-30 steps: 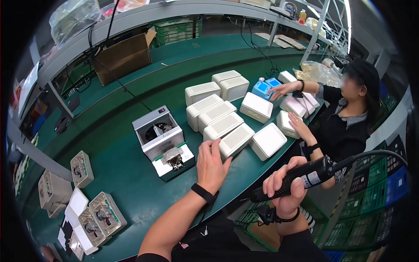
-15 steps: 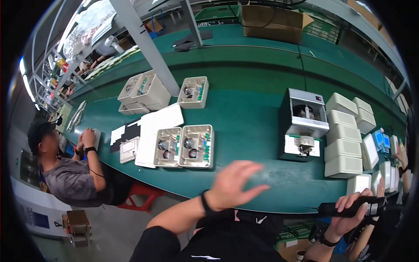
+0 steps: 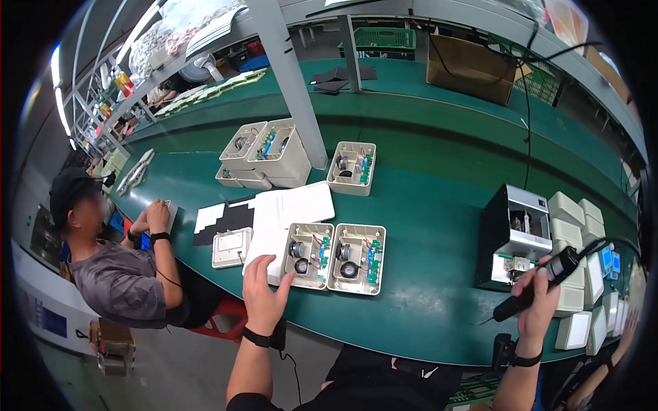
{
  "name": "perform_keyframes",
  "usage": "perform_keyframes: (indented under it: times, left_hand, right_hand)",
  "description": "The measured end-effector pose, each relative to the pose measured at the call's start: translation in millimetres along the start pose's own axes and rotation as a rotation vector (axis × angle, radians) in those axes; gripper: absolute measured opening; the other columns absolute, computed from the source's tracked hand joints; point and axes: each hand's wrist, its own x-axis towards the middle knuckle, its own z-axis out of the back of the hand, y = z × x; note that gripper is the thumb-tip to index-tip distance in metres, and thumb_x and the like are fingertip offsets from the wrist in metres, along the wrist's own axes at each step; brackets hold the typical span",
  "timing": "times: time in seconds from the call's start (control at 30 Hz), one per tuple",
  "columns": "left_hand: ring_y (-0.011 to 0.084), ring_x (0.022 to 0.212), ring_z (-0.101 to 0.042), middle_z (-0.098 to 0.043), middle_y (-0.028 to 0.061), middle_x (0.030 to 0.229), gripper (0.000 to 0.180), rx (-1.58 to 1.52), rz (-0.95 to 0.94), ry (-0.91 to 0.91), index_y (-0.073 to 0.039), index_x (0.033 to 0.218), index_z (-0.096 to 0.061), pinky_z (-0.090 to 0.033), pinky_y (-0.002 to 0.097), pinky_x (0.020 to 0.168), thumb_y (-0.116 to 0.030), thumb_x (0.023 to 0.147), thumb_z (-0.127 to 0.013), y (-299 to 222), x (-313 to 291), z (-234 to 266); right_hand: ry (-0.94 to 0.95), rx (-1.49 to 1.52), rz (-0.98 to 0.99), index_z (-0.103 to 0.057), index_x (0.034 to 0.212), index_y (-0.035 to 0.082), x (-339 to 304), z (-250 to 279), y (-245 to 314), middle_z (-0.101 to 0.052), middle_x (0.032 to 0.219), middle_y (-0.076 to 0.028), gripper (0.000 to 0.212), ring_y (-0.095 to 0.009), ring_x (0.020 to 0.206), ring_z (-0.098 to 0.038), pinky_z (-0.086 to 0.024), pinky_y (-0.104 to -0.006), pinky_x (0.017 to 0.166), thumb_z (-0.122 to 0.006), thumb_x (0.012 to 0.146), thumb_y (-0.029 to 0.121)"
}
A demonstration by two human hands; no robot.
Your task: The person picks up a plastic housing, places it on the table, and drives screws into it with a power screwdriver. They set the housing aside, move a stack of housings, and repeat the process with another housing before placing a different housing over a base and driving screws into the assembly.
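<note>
My left hand (image 3: 264, 296) is open, thumb and fingers apart, at the left side of two open cream housings (image 3: 292, 275) holding speakers, wires and green circuit boards. Its fingertips overlap the edge of a white panel (image 3: 264, 244); whether they touch it I cannot tell. A smaller white cover (image 3: 232, 247) lies just left of that hand. At the right, my right hand (image 3: 538, 306) is closed around a black electric screwdriver (image 3: 565, 263). The tool is held above the green bench (image 3: 439, 274), its thin bit angled down to the left, in front of a silver-and-black screw feeder (image 3: 526, 226).
More open housings (image 3: 281, 161) are stacked by a grey post (image 3: 291, 89), with a single housing (image 3: 351, 168) beside it. Cream cases (image 3: 570, 301) pile up at the right, next to another person's hand (image 3: 628, 325). A seated co-worker (image 3: 116, 267) works at the left.
My left hand has swung left from over the bench to the housings and white panel. My right hand has raised the screwdriver and brought it left. The view has shifted.
</note>
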Motion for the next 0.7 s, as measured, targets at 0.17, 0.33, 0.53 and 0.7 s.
perform_keyframes:
  times: [0.17, 0.33, 0.53, 0.7]
  left_hand:
    - [0.0363, 0.117, -0.055, -0.06, 0.0177, 0.122, 0.042, 0.0, 0.029, 0.03, 0.0, 0.12, -0.06, -0.045, 0.0437, 0.1, -0.016, 0.084, -0.075, 33, 2, 10]
    - [0.0382, 0.124, -0.052, -0.054, 0.0201, 0.134, 0.05, 0.074, 0.023, 0.127, -0.001, 0.128, -0.057, -0.044, 0.0441, 0.104, -0.016, 0.083, -0.074, 52, 4, 17]
    - [0.0416, 0.132, -0.047, -0.043, 0.0249, 0.147, 0.066, 0.138, 0.045, 0.367, -0.002, 0.133, -0.054, -0.042, 0.0463, 0.108, -0.025, 0.077, -0.081, 46, 3, 36]
    - [0.0447, 0.136, -0.042, -0.037, 0.0288, 0.15, 0.075, 0.207, 0.078, 0.322, -0.003, 0.136, -0.052, -0.039, 0.0497, 0.109, -0.031, 0.074, -0.084, 46, 1, 24]
  right_hand:
    - [0.253, -0.314, 0.001, -0.039, 0.139, 0.005, 23, -64, -13, -0.06, 0.092, -0.006, 0.051, -0.015, 0.078, -0.061, -0.052, -0.029, 0.074, -0.062, 0.094, 0.007]
    - [0.157, -0.584, 0.092, -0.031, 0.149, 0.002, 7, -91, -22, -0.063, 0.113, -0.012, 0.068, -0.02, 0.101, -0.065, -0.053, -0.0333, 0.088, -0.062, 0.089, -0.006]
    - [0.198, -0.936, 0.332, -0.031, 0.152, 0.003, 0, -81, -38, -0.054, 0.137, -0.023, 0.077, -0.037, 0.123, -0.058, -0.047, -0.0399, 0.104, -0.066, 0.084, -0.008]
    - [0.212, -1.286, 0.597, -0.037, 0.148, -0.001, -12, -84, -34, -0.052, 0.139, -0.027, 0.075, -0.046, 0.124, -0.054, -0.046, -0.0426, 0.105, -0.07, 0.081, -0.006]
